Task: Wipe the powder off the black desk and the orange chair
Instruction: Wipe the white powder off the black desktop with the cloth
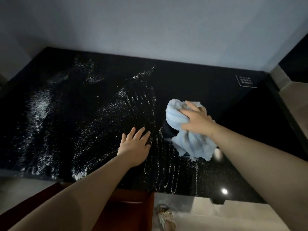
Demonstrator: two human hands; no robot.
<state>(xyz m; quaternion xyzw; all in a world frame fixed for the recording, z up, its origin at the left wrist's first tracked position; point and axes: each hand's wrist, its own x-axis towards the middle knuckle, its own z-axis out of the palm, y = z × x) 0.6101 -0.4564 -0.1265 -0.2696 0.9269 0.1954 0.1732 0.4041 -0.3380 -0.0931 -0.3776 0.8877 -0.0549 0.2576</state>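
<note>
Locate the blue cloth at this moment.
In the head view, the blue cloth lies bunched on the black desk, right of centre, gripped by the right hand, with the left hand flat on the desk to its left.

The powder (40, 107) covers the left half and middle of the surface (208, 84); the cloth (191, 142) lies right of centre. The chair (130, 210) stands before the near edge, a label (246, 80) in the far right corner.

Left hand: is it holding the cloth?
No, the left hand rests flat with straight fingers on the black desk, while the right hand holds the light blue cloth.
</note>
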